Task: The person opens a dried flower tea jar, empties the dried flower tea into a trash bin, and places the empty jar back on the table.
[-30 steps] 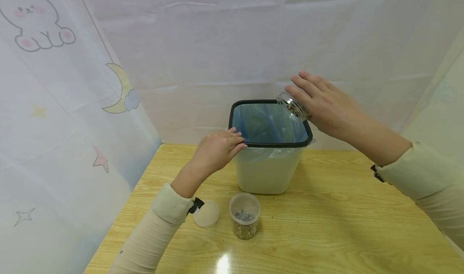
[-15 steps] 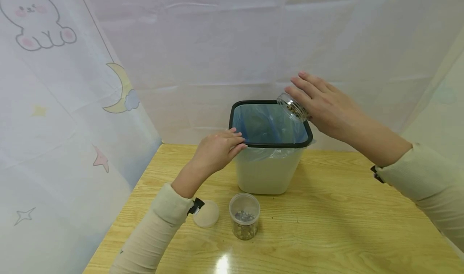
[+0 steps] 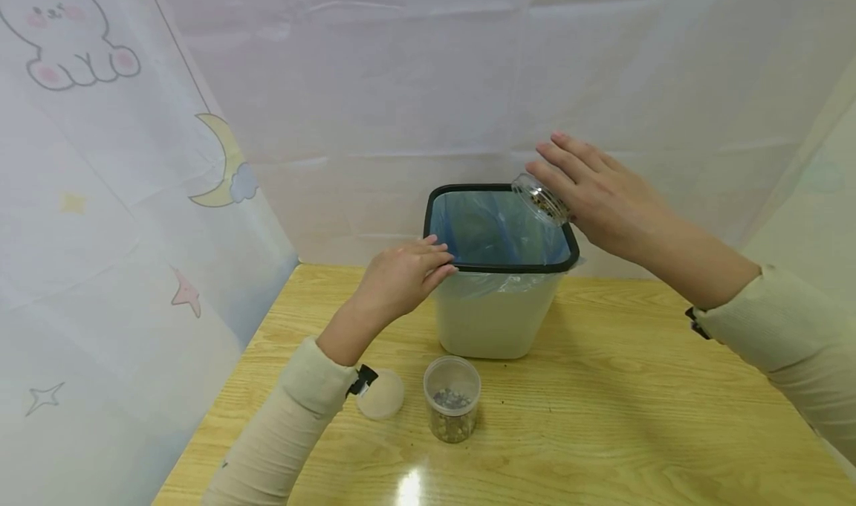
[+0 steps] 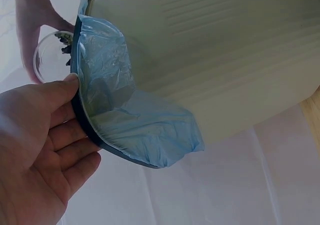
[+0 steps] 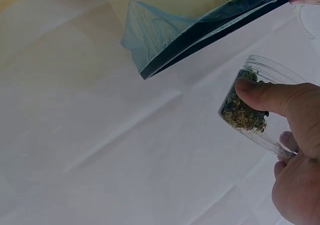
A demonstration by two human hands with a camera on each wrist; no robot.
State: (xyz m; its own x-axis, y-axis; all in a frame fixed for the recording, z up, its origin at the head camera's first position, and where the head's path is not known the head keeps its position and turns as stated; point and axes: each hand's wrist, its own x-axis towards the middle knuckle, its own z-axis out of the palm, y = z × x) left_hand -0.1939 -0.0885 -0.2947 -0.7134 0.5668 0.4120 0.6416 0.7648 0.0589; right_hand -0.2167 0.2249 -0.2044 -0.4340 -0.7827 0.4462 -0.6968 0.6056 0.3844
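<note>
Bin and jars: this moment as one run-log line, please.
right hand: holds tilted jar, bits inside, near bin; left hand: on bin rim; second jar: upright, uncapped; lid: flat on table

On the wood-grain table (image 3: 635, 417) I see a clear tub (image 3: 452, 426) standing upright, greyish bits inside, with a pale round lid (image 3: 381, 396) lying just beside it. A creased pale sheet (image 3: 368, 105) hangs behind; the side sheet (image 3: 100, 268) carries a printed rabbit (image 3: 63, 34), a yellow crescent moon (image 3: 229, 149) touching a blue cloud (image 3: 244, 184), and a pink star (image 3: 185, 296).
</note>
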